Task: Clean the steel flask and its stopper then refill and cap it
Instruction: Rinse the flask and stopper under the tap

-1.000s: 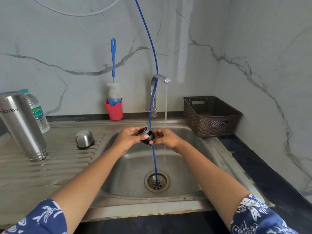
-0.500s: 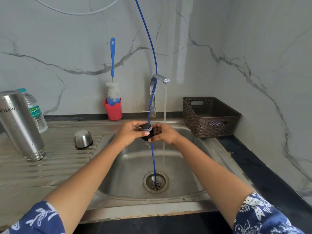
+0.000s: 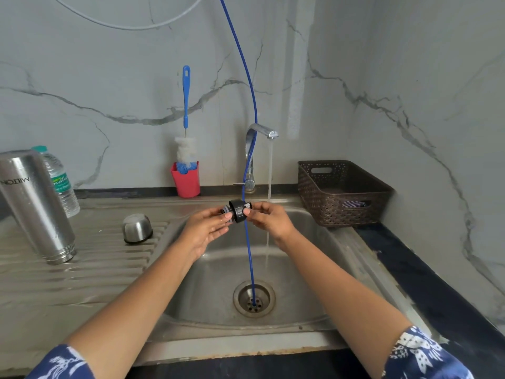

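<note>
While water runs, stopper (image 3: 237, 211) sits pinched between left hand (image 3: 207, 228) and right hand (image 3: 269, 218); seemingly dry.

Black stopper (image 3: 237, 211), silver flask (image 3: 35, 206), red cup (image 3: 186, 180), blue cord (image 3: 250, 242), brown perforated basket (image 3: 338, 192), white-patterned navy sleeves (image 3: 420, 354).

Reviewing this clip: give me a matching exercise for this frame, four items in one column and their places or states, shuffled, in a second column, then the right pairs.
Things:
1. steel flask
2. stopper
3. steel cup
4. bottle brush

Places or states:
A. standing in the red holder against the wall
B. upside down on the drainboard, next to the plastic water bottle
C. held between the left hand and right hand above the sink
D. mouth down on the drainboard, near the sink's left edge

Pairs: 1-B, 2-C, 3-D, 4-A
</note>
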`<state>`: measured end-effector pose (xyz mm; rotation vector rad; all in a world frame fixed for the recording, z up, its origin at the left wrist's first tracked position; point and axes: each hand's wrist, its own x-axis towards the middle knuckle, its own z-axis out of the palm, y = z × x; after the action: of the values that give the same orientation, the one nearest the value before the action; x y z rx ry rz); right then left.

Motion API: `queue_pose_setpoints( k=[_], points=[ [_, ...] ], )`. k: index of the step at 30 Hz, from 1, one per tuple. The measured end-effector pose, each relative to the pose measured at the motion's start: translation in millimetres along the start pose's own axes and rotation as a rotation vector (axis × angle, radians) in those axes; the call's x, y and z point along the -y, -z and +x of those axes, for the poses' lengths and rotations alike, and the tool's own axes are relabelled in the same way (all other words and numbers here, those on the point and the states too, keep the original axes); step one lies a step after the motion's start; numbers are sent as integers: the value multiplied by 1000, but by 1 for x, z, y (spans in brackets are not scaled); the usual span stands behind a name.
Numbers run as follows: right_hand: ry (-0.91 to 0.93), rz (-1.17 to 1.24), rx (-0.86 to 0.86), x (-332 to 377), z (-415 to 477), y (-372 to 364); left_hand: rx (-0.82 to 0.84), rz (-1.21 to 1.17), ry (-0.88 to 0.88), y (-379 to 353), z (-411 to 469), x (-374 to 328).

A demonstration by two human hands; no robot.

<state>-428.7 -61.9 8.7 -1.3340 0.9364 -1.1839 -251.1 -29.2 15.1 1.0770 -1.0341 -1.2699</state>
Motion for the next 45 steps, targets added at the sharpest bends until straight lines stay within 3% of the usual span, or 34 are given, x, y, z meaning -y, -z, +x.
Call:
queue_pose_setpoints(
  k=[14, 17, 22, 24, 27, 29, 31, 36, 39, 41, 45],
  points=[
    [164, -214, -171, -11, -7, -13, -91, 1, -46, 1, -3, 9],
    [107, -196, -133, -6, -5, -8, -81, 31, -48, 2, -4, 8],
    [-184, -25, 38, 7, -10, -7, -48, 135, -73, -4, -9, 10],
    [-217, -40, 55, 10, -12, -10, -40, 190, -86, -6, -11, 11],
    [-82, -191, -8, 13, -11, -15, -17, 356, -120, -2, -13, 10],
    [87, -452, -77, 15, -8, -16, -41, 568, -167, 6, -15, 8],
    [138, -718, -48, 18, -8, -17, -86, 820, -196, 17, -21, 4],
    [139, -741, -55, 28, -4, -26, -17, 1419, -111, 57, -45, -10],
    [67, -1000, 65, 22, -2, -40, -32, 1514, -52, 83, -66, -22],
    [99, -942, 49, 21, -2, -53, -120, 1520, -41, 105, -80, -29],
    [155, -836, 224, 25, -4, -98, -302, 1563, 62, 154, -111, -36]
  ],
)
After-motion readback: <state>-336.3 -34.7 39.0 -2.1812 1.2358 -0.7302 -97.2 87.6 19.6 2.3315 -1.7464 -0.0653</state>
